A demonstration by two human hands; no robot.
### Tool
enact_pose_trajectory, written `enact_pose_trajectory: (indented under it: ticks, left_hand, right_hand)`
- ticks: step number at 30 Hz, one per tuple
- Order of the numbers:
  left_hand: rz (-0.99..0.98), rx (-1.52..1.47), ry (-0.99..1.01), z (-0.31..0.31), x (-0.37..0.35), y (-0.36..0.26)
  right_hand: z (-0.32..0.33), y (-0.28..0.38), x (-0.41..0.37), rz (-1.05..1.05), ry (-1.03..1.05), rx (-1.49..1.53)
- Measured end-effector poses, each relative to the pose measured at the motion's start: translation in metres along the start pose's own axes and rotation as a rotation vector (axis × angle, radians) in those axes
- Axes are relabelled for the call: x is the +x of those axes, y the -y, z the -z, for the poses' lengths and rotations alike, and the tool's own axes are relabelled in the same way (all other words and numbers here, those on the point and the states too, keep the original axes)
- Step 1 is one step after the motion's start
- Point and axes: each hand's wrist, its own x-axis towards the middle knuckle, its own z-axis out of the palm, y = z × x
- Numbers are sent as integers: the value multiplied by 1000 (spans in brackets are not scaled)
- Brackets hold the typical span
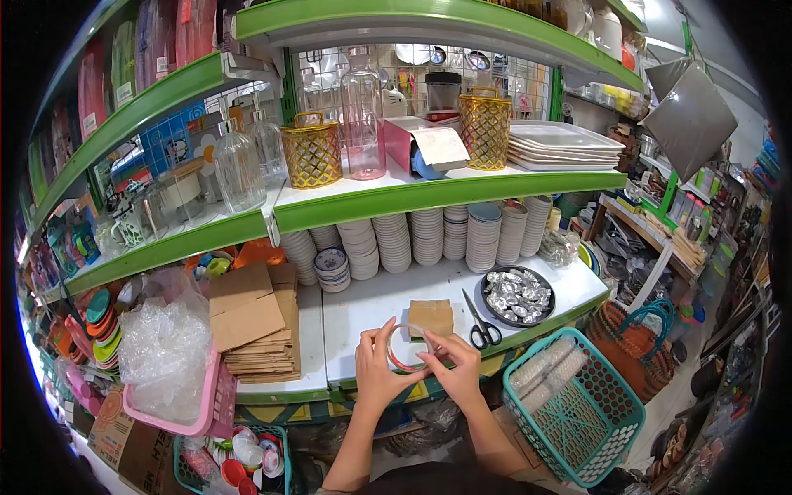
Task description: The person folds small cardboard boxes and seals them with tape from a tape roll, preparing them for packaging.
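Tape roll (389, 350), left hand (379, 373) and right hand (459, 371) fingers clamped on it, cardboard (432, 314) behind

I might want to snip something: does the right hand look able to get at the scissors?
Probably yes: the scissors lie near the right hand, nothing seen between them, though its fingers are busy at the tape roll.

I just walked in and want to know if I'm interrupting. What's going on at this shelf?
A person holds a roll of clear tape up in front of the shelf, left hand on one side, right hand on the other. A small brown cardboard piece lies just beyond it. Scissors and a dark round tray of silvery pieces sit to the right.
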Motion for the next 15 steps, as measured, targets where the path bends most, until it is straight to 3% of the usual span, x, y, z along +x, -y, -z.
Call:
enact_pose_trajectory:
  ticks: [15]
  left_hand:
    - [-31,31,-9,2,-2,5]
  right_hand:
    - [-12,-7,-6,14,-107,16]
